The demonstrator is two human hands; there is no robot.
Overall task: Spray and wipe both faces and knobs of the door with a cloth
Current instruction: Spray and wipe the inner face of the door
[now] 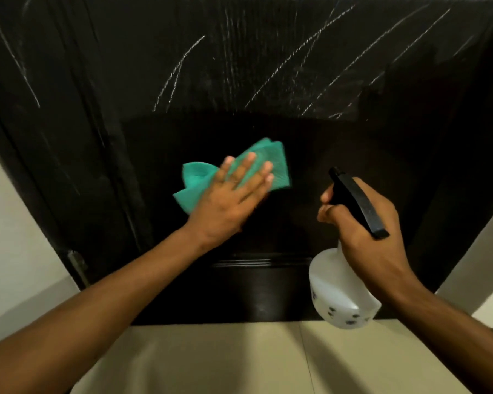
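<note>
two hands working: i'm pressing the green cloth (271, 162) on the door (239, 66) with flat left hand (228, 200) fingers, right hand (365, 234) gripping the spray bottle (336, 297); streaks above probably need wiping next.

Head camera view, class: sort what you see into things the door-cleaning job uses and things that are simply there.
Used in the job:
dark door
green cloth, pressed flat by the left hand
white spray bottle, gripped by the right hand

Simply there:
door hinge
tiled floor
pale wall
</note>
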